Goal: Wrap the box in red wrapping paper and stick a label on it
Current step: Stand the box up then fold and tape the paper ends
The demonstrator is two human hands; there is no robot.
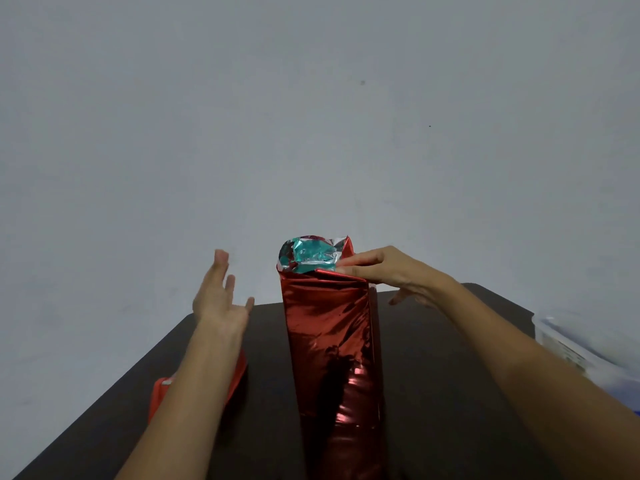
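The tall box in shiny red foil wrapping paper [332,341] stands upright on the dark brown table [433,358], its silver-lined top end unfolded. My right hand [391,271] presses straight fingers [349,265] onto the top fold, thumb hanging free. My left hand [218,299] hovers beside it, fingers spread, holding nothing.

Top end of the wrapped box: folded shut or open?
Open. The red wrapping paper stands loose at the top, its silver inner side showing; the right hand presses one flap.
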